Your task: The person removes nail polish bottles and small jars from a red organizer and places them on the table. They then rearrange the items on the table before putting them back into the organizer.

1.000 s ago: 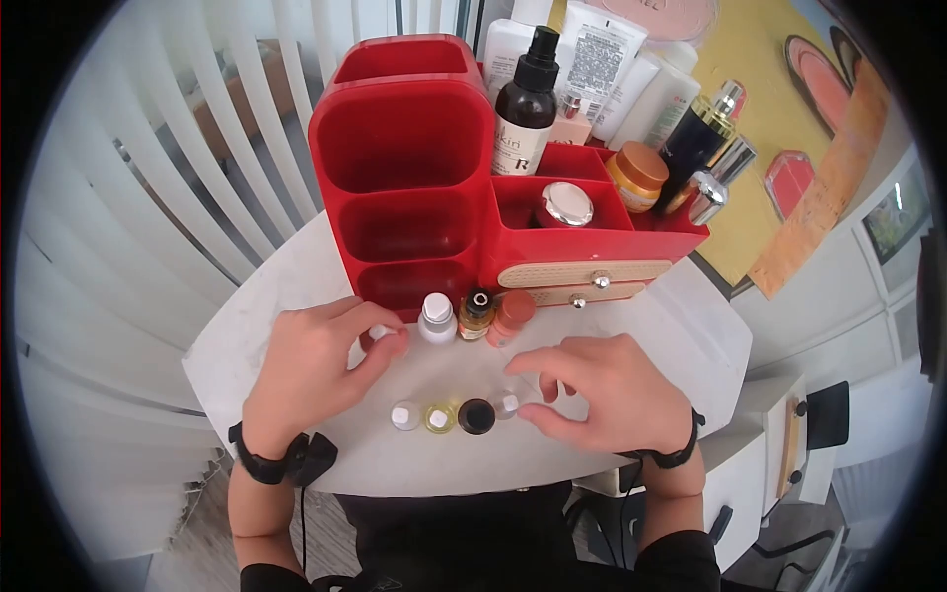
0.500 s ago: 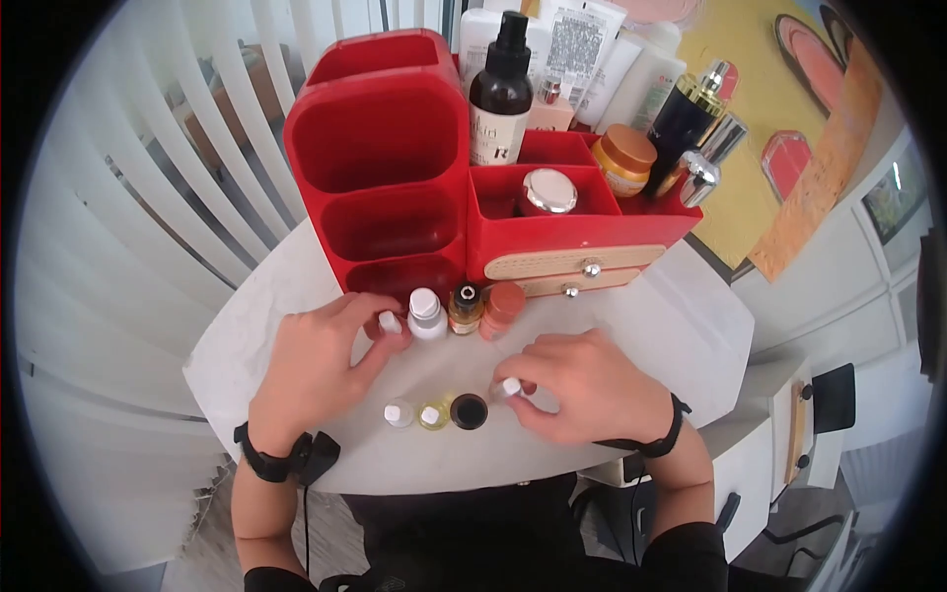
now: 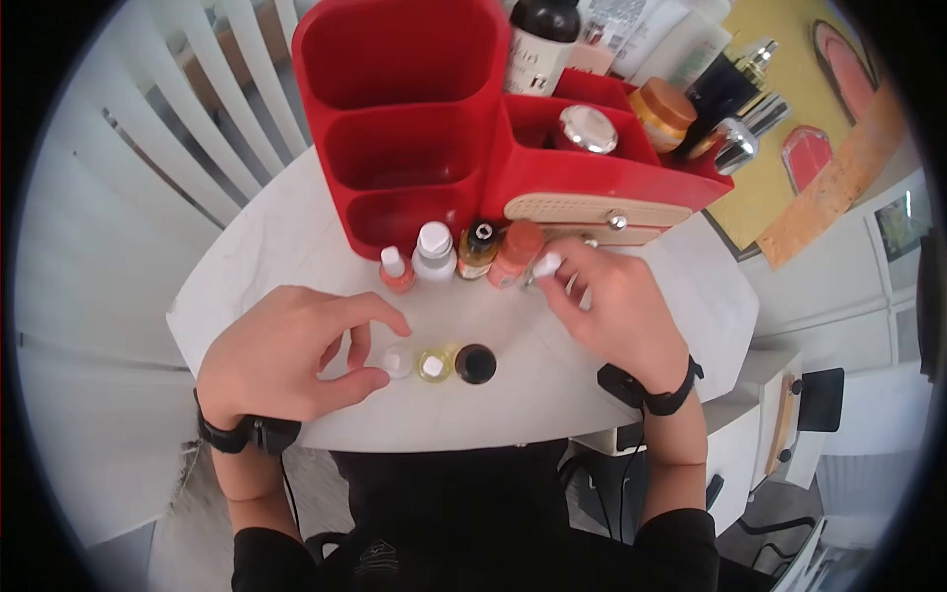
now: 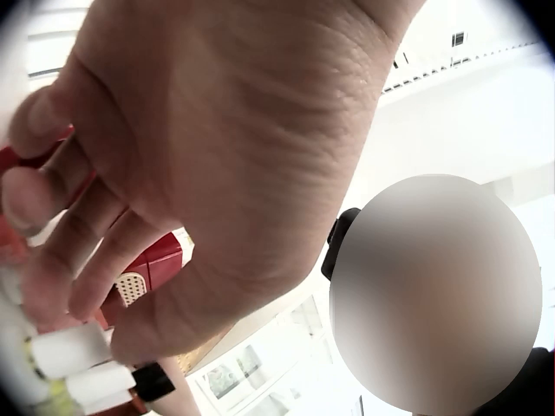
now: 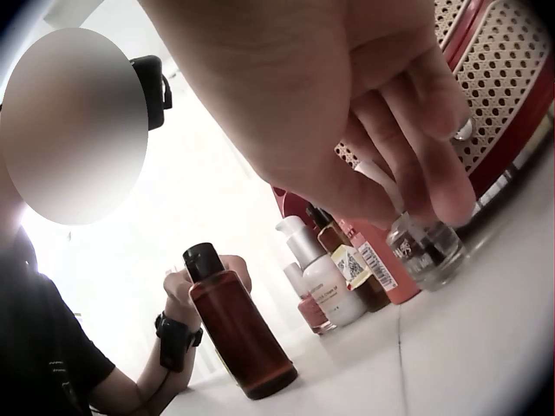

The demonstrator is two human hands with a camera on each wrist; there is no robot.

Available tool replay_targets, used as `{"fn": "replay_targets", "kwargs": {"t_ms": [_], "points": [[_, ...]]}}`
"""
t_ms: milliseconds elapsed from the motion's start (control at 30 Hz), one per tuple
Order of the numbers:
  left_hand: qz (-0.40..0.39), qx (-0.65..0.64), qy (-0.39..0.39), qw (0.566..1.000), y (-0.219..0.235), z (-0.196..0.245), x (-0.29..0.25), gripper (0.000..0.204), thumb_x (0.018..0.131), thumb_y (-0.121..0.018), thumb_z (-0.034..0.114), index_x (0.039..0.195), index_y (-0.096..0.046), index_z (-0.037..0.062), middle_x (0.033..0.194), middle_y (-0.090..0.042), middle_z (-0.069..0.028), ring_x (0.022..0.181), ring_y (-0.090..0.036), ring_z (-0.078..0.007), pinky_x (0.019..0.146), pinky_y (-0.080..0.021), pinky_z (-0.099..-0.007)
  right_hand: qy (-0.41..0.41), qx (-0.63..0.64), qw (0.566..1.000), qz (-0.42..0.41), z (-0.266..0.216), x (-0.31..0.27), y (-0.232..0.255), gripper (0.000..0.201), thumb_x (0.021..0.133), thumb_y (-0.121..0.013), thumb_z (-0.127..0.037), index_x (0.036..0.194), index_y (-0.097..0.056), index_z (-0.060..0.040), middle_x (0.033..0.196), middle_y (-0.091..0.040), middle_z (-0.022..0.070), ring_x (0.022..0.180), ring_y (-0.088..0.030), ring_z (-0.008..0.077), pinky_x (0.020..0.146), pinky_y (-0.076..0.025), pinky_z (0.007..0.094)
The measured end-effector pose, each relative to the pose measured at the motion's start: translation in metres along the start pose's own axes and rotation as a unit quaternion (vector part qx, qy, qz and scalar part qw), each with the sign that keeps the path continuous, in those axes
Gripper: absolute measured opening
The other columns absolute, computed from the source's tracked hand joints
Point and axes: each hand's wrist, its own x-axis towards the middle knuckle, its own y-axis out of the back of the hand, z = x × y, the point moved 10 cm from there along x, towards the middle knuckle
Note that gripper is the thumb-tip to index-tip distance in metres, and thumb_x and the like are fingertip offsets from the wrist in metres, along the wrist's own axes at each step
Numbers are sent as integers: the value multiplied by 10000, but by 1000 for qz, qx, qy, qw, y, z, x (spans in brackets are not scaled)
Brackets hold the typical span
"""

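My right hand (image 3: 621, 301) pinches the white cap of a small clear nail polish bottle (image 5: 427, 253) at the right end of the back row. That row also has a pink nail polish bottle (image 3: 397, 273), a white bottle (image 3: 434, 259), an amber dropper bottle (image 3: 478, 253) and a coral bottle (image 3: 516, 255). My left hand (image 3: 286, 350) has its thumb and fingers spread beside a white-capped clear bottle (image 3: 397, 363) in the front row. To the right of that stand a yellow nail polish bottle (image 3: 434, 365) and a brown bottle with a black cap (image 5: 238, 325).
Behind the back row stands a red organizer (image 3: 409, 113) with woven-front drawers (image 3: 562, 209). Its right side bears a silver-lidded jar (image 3: 588, 130), an orange jar (image 3: 662, 113) and a large spray bottle (image 3: 538, 54). The white table (image 3: 247, 257) has a curved front edge.
My right hand has taken the clear bottle from the front row to the back row's right end. My left hand has let go of the pink bottle and moved nearer to me.
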Motion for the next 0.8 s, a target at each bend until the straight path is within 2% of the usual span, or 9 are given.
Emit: {"fn": "replay_targets", "kwargs": {"t_ms": [233,300,367,433,533,600,667,733,800], "points": [[-36,63,-35,997,-21,-7,7,406,860,-854,145,1255,-759,138,826,-758,-40,635,-675,-217,646,-525,-343,7,-9,999,40,3,2,1,281,945,-782,-69,1208,-685,-69,856,-786,123,762,-772,365,681,-599,448],[-37,68,-36,996,-21,-5,8,394,872,-849,147,1255,-756,139,834,-760,-42,648,-687,-223,655,-533,-347,-16,5,998,62,1,0,9,321,942,-804,-84,1242,-687,-86,846,-787,99,723,-778,311,651,-593,413],[-48,61,11,997,-21,-6,10,292,898,-795,142,1183,-736,119,796,-743,-53,769,-740,-307,728,-554,-415,-18,2,997,76,-3,-1,15,310,938,-816,-88,1226,-700,-99,835,-782,84,701,-771,273,636,-586,388],[-46,56,19,997,-19,-3,9,268,903,-789,137,1164,-729,117,794,-744,-55,769,-741,-309,727,-554,-415,-21,-1,995,93,-6,-3,22,300,935,-828,-91,1211,-713,-112,825,-777,68,680,-764,235,620,-579,362],[-41,49,11,998,-19,-2,10,231,913,-776,129,1136,-716,115,790,-745,-65,765,-740,-315,722,-551,-417,23,-13,997,74,-21,-5,26,309,915,-872,-130,1197,-746,-128,815,-762,43,659,-741,197,599,-561,326],[-36,48,-3,998,-19,-3,8,218,917,-771,124,1127,-711,116,788,-745,-73,760,-739,-319,717,-549,-419,117,147,982,-12,-46,-7,12,360,889,-918,-200,1212,-772,-138,810,-747,15,635,-710,173,591,-544,312],[-10,99,-1,995,-14,-8,6,243,915,-806,112,1145,-727,113,791,-732,-63,679,-722,-244,679,-544,-368,147,158,976,-34,-63,-9,3,453,854,-953,-253,1255,-775,-141,818,-735,4,649,-708,175,586,-535,318],[13,85,6,996,-6,-13,4,233,918,-799,108,1140,-728,108,795,-732,-74,683,-723,-249,680,-542,-371,180,128,972,-80,-81,-12,-8,419,852,-951,-248,1223,-783,-145,818,-723,2,670,-711,179,589,-535,318],[38,71,16,997,3,-20,1,224,921,-792,103,1136,-728,103,800,-731,-84,686,-725,-253,681,-541,-373,186,120,972,-76,-81,-13,-14,398,855,-944,-222,1211,-784,-144,818,-720,1,680,-714,180,593,-538,317]]}}
